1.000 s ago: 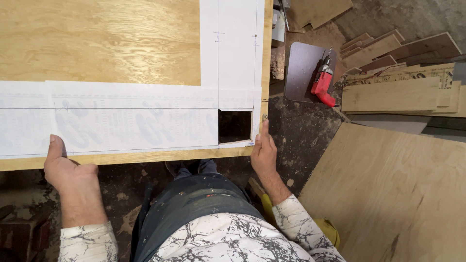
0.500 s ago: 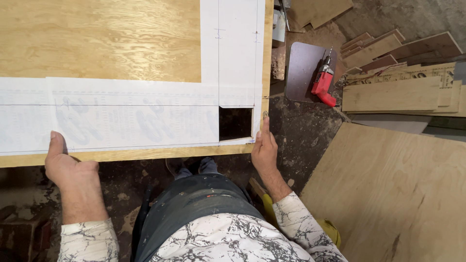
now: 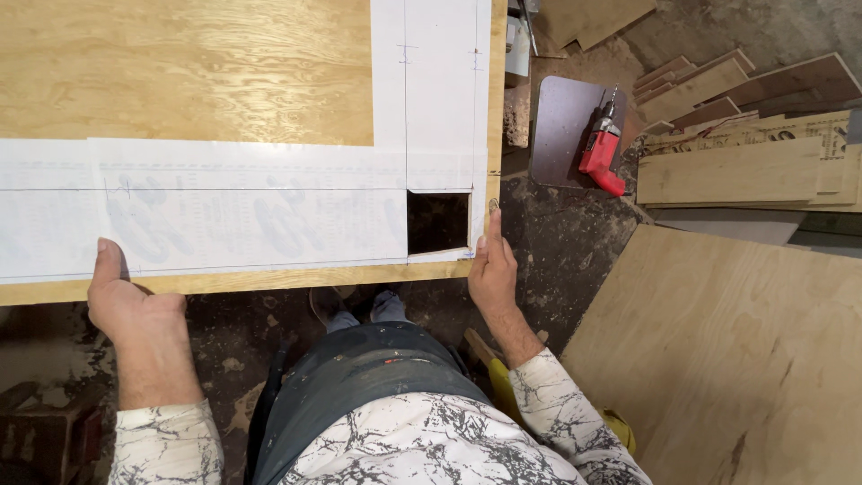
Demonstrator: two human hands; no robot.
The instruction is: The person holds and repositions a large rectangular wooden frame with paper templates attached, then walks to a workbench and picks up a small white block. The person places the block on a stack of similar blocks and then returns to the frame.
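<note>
The fingers of both hands are wrapped under the near edge of a plywood sheet (image 3: 189, 72), so only the thumbs show on top; both hands have a closed hold on that edge. The left hand (image 3: 126, 301) grips well along the edge toward the left, its thumb lying on the white paper template (image 3: 233, 220) just where it meets the bare wood strip. The right hand (image 3: 492, 269) grips at the sheet's near right corner, thumb pointing up along the side edge.

Just beside the right thumb, a dark rectangular cutout (image 3: 438, 221) opens through paper and wood. The template runs as a wide band across the sheet and turns into a second strip going away along the right side, both with thin pencil lines.

Beyond the right hand, on the dirt floor (image 3: 575, 233), a red power drill (image 3: 602, 153) lies on a small dark board (image 3: 561, 117). To the right lies a large plywood panel (image 3: 736, 350), and farther off a heap of wood offcuts (image 3: 745, 126).
</note>
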